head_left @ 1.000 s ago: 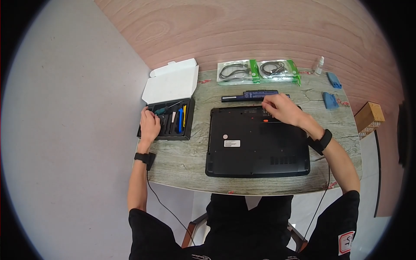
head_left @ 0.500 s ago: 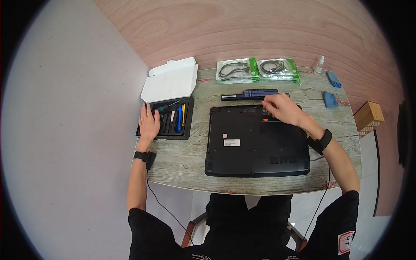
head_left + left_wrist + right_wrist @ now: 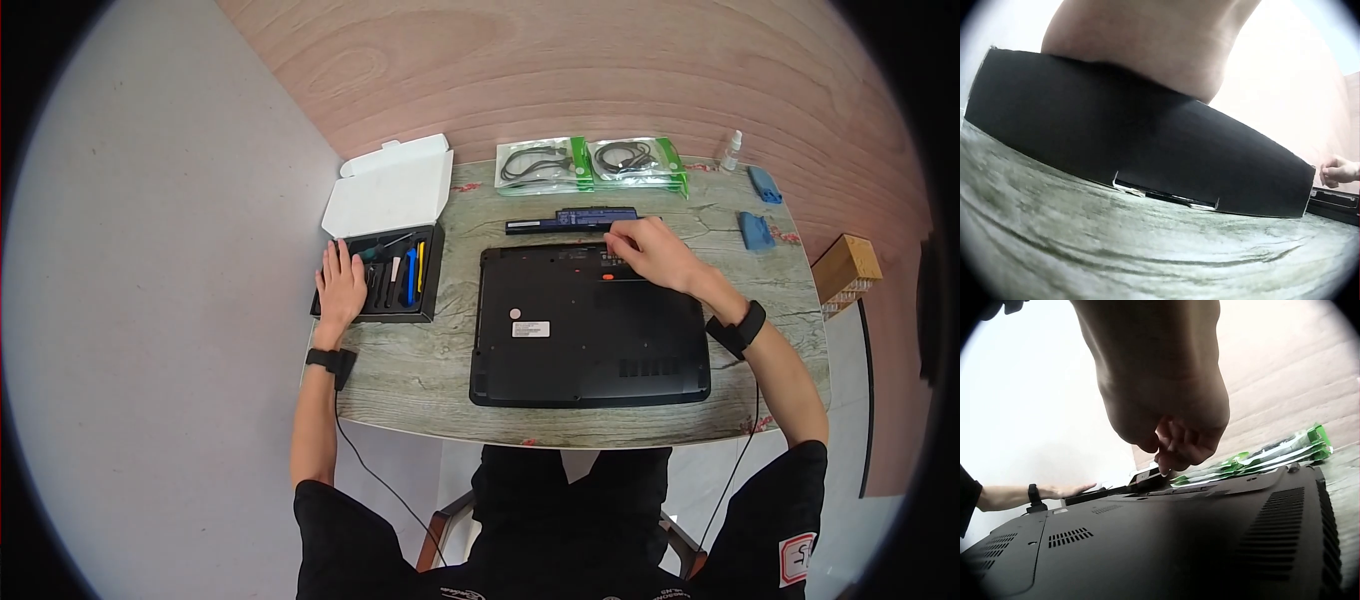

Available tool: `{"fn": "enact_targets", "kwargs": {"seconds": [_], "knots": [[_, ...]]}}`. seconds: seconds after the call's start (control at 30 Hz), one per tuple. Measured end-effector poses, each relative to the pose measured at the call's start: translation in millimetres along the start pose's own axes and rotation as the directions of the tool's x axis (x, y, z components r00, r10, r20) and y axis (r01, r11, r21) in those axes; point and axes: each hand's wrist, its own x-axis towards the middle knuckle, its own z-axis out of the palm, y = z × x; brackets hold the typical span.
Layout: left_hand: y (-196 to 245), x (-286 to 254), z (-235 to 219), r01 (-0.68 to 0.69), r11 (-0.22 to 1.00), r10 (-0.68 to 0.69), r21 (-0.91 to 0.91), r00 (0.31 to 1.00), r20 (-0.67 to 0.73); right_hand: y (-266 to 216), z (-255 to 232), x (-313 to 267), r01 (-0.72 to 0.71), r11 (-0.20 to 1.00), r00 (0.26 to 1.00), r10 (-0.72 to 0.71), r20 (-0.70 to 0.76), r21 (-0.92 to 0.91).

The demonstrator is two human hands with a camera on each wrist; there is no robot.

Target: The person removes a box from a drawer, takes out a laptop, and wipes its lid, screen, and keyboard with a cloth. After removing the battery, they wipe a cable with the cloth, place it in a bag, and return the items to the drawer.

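Note:
My left hand (image 3: 342,287) lies with straight fingers over the left side of a black toolkit box (image 3: 436,285). In the box are a screwdriver (image 3: 372,253) with a dark green handle, a blue pry tool (image 3: 411,277), a yellow one (image 3: 421,265) and several dark tools. A black laptop (image 3: 590,350) lies upside down in front of me. Over its far edge hangs my right hand (image 3: 655,255), fingers curled in and thumb near the fingertips; I cannot tell whether something small is between them. Just beyond the laptop lies its removed battery (image 3: 560,222), partly behind the right hand.
The toolkit's white lid (image 3: 388,190) stands open at the back. Two bagged cables (image 3: 540,165) lie along the far edge. A spray bottle (image 3: 732,152) and two blue cloths (image 3: 757,232) are at the far right, with a wooden box (image 3: 848,272) past the table edge.
The left hand's fingers, bent among the tools a second ago, have straightened and lie flat over the box's left side. The right hand holds its place over the laptop's far edge.

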Motion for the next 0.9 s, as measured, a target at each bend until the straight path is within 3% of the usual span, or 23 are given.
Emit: {"fn": "enact_targets", "kwargs": {"seconds": [0.17, 0.3, 0.43, 0.5, 0.57, 0.67, 0.77, 0.9], "knots": [[0.0, 0.0, -1.4, -0.011, 1.0, 0.008, -0.026, 0.996, -0.091, 1.2, -8.8, -18.3, 0.022, 0.998, 0.998, -0.025, -0.053, -0.067], [1.1, 3.9, -20.8, -0.162, 0.978, 0.099, -0.129, 0.912, -0.397, 3.8, -21.5, -49.5, 0.108, 0.969, 0.989, -0.126, -0.071, -0.222], [58.3, -11.2, -68.1, -0.314, 0.913, 0.189, -0.259, 0.891, -0.413, 7.8, -28.0, -76.6, 0.123, 0.944, 0.989, -0.141, -0.039, -0.306], [84.5, -15.2, -79.6, -0.421, 0.889, 0.312, -0.182, 0.847, -0.431, 15.4, -28.4, -86.4, 0.106, 0.945, 0.99, -0.131, -0.058, -0.31], [93.6, -14.5, -77.9, -0.456, 0.885, 0.386, -0.095, 0.832, -0.399, 20.6, -21.7, -86.8, 0.097, 0.941, 0.989, -0.128, -0.076, -0.325], [92.0, -0.5, -63.1, -0.185, 0.916, 0.154, -0.355, 0.981, -0.115, 31.1, -17.3, -97.2, 0.043, 0.907, 0.995, -0.077, -0.065, -0.418], [89.5, 8.7, -50.7, -0.053, 0.915, 0.076, -0.399, 0.996, 0.042, 33.7, -11.8, -100.4, 0.015, 0.889, 0.997, -0.049, -0.065, -0.457], [85.2, 11.4, -34.7, -0.032, 0.939, 0.075, -0.343, 0.991, 0.113, 37.8, -9.5, -101.9, -0.011, 0.88, 0.999, -0.005, -0.032, -0.476]]}}
